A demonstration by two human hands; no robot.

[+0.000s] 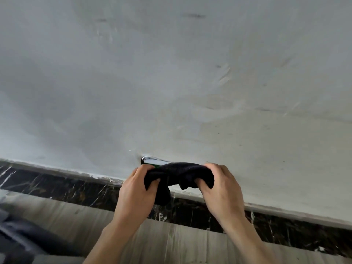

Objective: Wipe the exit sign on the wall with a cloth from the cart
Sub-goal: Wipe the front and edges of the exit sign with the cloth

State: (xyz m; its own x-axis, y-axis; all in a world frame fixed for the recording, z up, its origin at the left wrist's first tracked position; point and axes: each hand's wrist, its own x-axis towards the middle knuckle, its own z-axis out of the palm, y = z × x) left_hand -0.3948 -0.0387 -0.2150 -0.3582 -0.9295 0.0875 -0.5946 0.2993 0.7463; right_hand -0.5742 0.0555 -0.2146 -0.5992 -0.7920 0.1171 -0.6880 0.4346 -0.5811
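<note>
I held a dark, soft, bunched-up cloth (pixel 177 173) with both of my bare hands, low down by the wall. My left hand (pixel 136 193) gripped the left end of the cloth, with my thumb on the near side and my fingers curled round behind it. My right hand (pixel 221 187) gripped the right end the same way, with the fingers folded over the top edge. The cloth was stretched between my two hands like a short rope, and one loose bit of it hung down in the middle, between my wrists. The top of the cloth was pressed over a small sign with a green face and a white shiny top edge (pixel 152 161), which stuck out from the pale grey painted wall (pixel 171 73). I could only see the left corner of that sign, because the cloth covered the rest, and I could not read any words on it. The wall had lots of scuffs and faint marks on it. Under the wall ran a strip of dark marble skirting with white veins (pixel 76 185), and below that was a floor of pale grey tiles (pixel 171 244). In the bottom left corner there was something dark and blurry (pixel 17 239), and I could not tell what it was.
</note>
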